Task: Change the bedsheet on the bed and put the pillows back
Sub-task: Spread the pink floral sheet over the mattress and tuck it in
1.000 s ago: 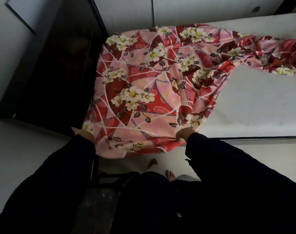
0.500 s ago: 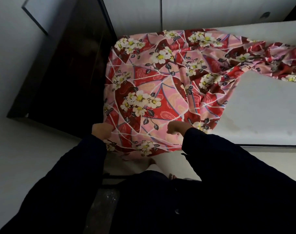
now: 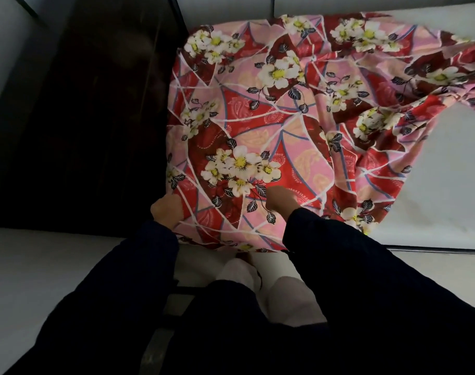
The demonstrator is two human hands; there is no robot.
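A red and pink bedsheet (image 3: 285, 125) with white flowers lies over the near left corner of the white mattress (image 3: 434, 190). Its right part is bunched toward the back, and bare mattress shows at the right. My left hand (image 3: 167, 209) grips the sheet at the mattress corner, fingers curled into the cloth. My right hand (image 3: 281, 200) holds the sheet on top near the front edge, fingers curled down on it. The sheet's hem hangs over the front edge between my dark sleeves. No pillows are in view.
A dark wooden headboard or cabinet (image 3: 90, 117) stands against the left side of the bed. White wall panels (image 3: 231, 6) run behind the bed. Pale floor (image 3: 28, 266) lies at the left, and my legs (image 3: 258, 288) stand close to the bed's front edge.
Both hands moved up from the hanging hem onto the mattress corner, drawing the sheet with them. Less cloth hangs over the front edge, and the view has moved closer to the bed.
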